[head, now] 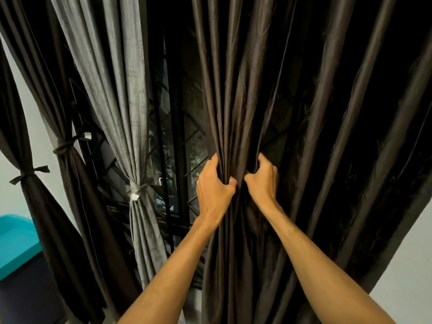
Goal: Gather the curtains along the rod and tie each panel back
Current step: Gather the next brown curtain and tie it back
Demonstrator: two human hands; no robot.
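Left hand: fingers curled tight round a bunch of folds at the left edge of the loose dark brown panel, thumb pressed across the front of the bunch. Forearm bare, reaching up from the lower middle of the view.

Right hand: just beside the left hand, apart from it by a narrow strip of cloth; fingers hooked into the next folds of the same panel, gripping them.

Loose dark brown panel: hangs untied, in long vertical pleats, filling the right half of the view; pinched narrow where both hands hold it, spreading wide above and below.

Window grille: dark bars and diagonal mesh, showing in the gap just left of the held panel.

Grey panel: left of the gap, cinched with a grey tie.

Second dark panel: left of the grey one, bound with a knotted dark tie.

Third dark panel: far left, bound with a dark bow tie.

Teal object: lower left corner, kind unclear.

White wall: lower right, behind the loose panel.
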